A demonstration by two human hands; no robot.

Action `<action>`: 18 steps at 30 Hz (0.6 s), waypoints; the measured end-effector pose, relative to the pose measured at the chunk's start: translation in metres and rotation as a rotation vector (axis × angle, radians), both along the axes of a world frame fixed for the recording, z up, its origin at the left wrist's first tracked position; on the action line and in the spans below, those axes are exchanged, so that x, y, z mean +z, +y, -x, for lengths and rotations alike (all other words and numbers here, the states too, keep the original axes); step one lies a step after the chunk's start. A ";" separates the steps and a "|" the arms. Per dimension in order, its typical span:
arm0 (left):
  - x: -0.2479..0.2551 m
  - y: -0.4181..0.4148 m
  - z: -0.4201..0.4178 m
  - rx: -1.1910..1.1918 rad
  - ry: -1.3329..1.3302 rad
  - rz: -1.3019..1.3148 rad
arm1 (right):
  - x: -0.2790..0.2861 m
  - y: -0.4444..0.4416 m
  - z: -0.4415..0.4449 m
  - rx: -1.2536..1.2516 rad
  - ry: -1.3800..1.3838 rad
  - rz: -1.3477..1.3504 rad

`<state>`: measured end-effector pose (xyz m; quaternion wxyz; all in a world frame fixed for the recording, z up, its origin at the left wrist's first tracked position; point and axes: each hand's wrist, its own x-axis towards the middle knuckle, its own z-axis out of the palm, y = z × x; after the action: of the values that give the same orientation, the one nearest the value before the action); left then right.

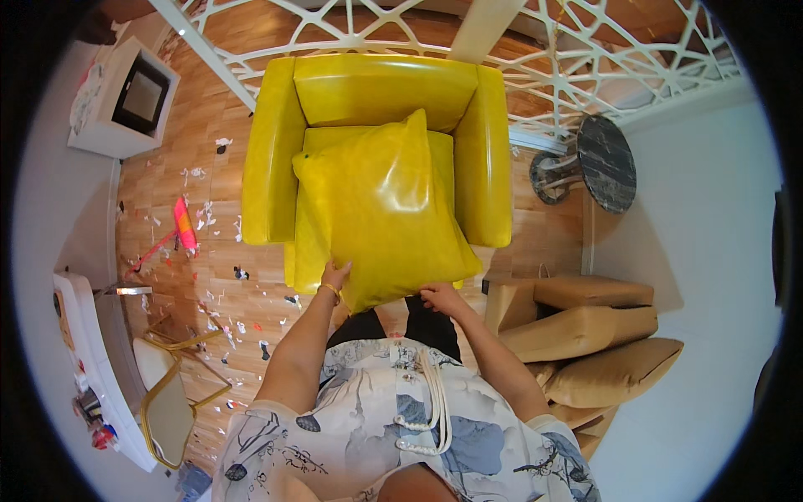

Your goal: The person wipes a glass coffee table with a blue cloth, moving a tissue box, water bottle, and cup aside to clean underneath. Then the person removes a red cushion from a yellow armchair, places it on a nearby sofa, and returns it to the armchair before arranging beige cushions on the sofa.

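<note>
A glossy yellow cushion (382, 219) lies tilted on the seat of a yellow armchair (386, 91), its near edge hanging over the seat's front. At the cushion's near left edge is my left hand (337, 276), with a bracelet on the wrist and the thumb against the cover. My right hand (441, 297) has its fingers curled at the lower edge, right of the middle; its fingertips are partly hidden there.
Brown cushions (602, 351) are stacked at the right, below a round black marble-look table (606, 164). Scraps and a pink broom (186, 226) lie on the wooden floor at the left, near a gold-framed chair (169, 417). A white lattice screen (351, 28) stands behind the armchair.
</note>
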<state>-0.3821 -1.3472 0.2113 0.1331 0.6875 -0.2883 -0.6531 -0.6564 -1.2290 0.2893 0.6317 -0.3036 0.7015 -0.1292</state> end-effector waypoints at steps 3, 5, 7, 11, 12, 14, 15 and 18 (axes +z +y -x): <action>-0.001 0.022 -0.001 0.095 -0.060 -0.091 | -0.054 -0.002 0.045 0.056 0.216 0.120; -0.044 0.055 -0.014 0.225 -0.009 -0.146 | -0.076 -0.021 0.070 0.046 0.350 0.185; -0.077 0.079 -0.026 0.290 0.032 -0.210 | -0.090 -0.039 0.083 -0.074 0.437 0.160; -0.059 0.094 -0.009 0.298 -0.082 -0.460 | -0.105 -0.081 0.096 -0.057 0.551 0.192; -0.059 0.092 -0.003 0.350 -0.066 -0.469 | -0.106 -0.094 0.095 -0.004 0.637 0.170; -0.072 0.099 0.000 0.471 -0.057 -0.441 | -0.109 -0.118 0.093 -0.009 0.610 0.030; -0.080 0.100 0.002 0.477 -0.051 -0.402 | -0.135 -0.114 0.101 -0.103 0.531 0.012; -0.101 0.106 0.001 0.515 -0.018 -0.295 | -0.189 -0.103 0.120 -0.316 0.169 0.044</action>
<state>-0.3835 -1.2409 0.1101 0.1906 0.7558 -0.0076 -0.6264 -0.7766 -1.3317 0.1004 0.5356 -0.2130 0.7880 -0.2164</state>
